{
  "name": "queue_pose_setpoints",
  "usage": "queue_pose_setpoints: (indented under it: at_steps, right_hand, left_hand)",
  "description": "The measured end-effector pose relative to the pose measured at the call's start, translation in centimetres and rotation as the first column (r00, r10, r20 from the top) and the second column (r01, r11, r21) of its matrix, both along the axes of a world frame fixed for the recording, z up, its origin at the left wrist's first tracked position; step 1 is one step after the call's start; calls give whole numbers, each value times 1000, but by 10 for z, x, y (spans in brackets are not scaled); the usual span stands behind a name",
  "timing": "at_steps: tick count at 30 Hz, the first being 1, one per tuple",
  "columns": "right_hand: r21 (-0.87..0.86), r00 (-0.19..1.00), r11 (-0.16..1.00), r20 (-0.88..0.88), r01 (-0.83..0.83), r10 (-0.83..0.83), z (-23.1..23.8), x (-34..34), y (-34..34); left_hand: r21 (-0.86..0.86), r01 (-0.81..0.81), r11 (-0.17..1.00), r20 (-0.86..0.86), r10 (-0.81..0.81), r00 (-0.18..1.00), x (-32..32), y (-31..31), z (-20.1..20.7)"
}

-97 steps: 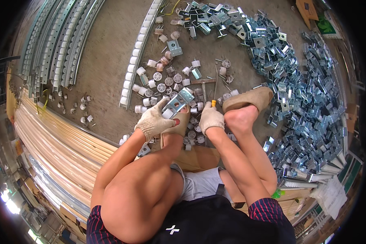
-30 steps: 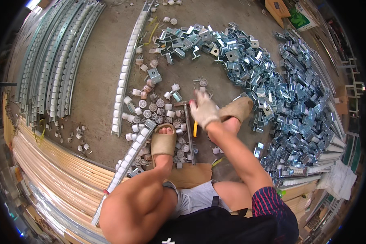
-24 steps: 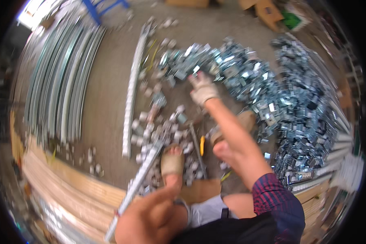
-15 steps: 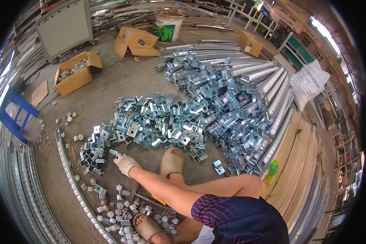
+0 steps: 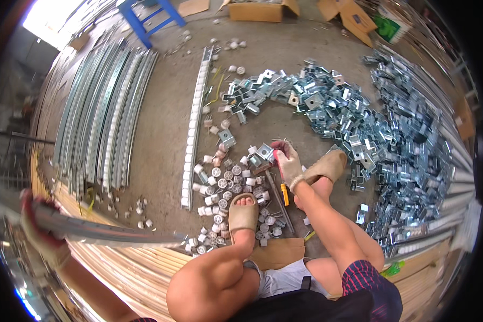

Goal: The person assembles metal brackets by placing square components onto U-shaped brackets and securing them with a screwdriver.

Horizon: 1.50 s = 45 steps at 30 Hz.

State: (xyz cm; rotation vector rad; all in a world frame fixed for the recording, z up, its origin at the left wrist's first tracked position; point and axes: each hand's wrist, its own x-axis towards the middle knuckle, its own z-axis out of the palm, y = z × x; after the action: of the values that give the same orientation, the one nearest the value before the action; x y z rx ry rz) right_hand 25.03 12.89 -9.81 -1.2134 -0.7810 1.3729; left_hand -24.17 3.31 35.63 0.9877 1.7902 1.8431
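My left hand [image 5: 44, 231], in a red-and-white work glove, is closed round one end of a long metal rail [image 5: 118, 232]. The rail is blurred and slants across the lower left. My right hand [image 5: 288, 162], gloved alike, pinches a shiny bent metal bracket [image 5: 264, 152] at its fingertips, over the edge of a heap of white rollers [image 5: 228, 185]. Beside that hand lie a dark metal bar [image 5: 279, 201] and a small orange-handled tool [image 5: 285, 194]. A rail filled with white rollers [image 5: 190, 155] lies on the floor left of the heap.
A large pile of metal brackets [image 5: 333, 104] curves round to the right. Bundled rails [image 5: 104, 118] lie at the left. Behind are a blue stool [image 5: 150, 24] and cardboard boxes [image 5: 256, 12]. My sandalled feet [image 5: 242, 214] stand among the parts; long pale strips [image 5: 129, 263] lie near me.
The view has turned left and downward. My right hand has come back from the bracket pile to the roller heap. My left hand has come into view with a rail.
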Motion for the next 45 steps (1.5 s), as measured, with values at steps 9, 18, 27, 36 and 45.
queue_pose_setpoints:
  at_steps: [9,18,27,36,45]
  right_hand:
    - [-179,964,978,-260,-105,56,54,16,-63]
    - [-205,958,936,-95,-285,270,12,24,-65]
    - [-295,898,863,39,-409,439,-4,-7,-85]
    - [-280,910,871,-23,-403,414,-12,-39,-75]
    - [-167,843,828,-166,-536,512,15,-55,-46]
  left_hand:
    - [-920,306,243,144,-516,844,105,-49,-201]
    - [-941,246,-235,332,-791,514,53,-139,-359]
    - [-929,33,-368,361,-883,299,97,-68,-358]
    - [-953,302,16,124,-890,439,205,0,-394]
    - [-890,452,56,188,-859,476,205,-15,-359]
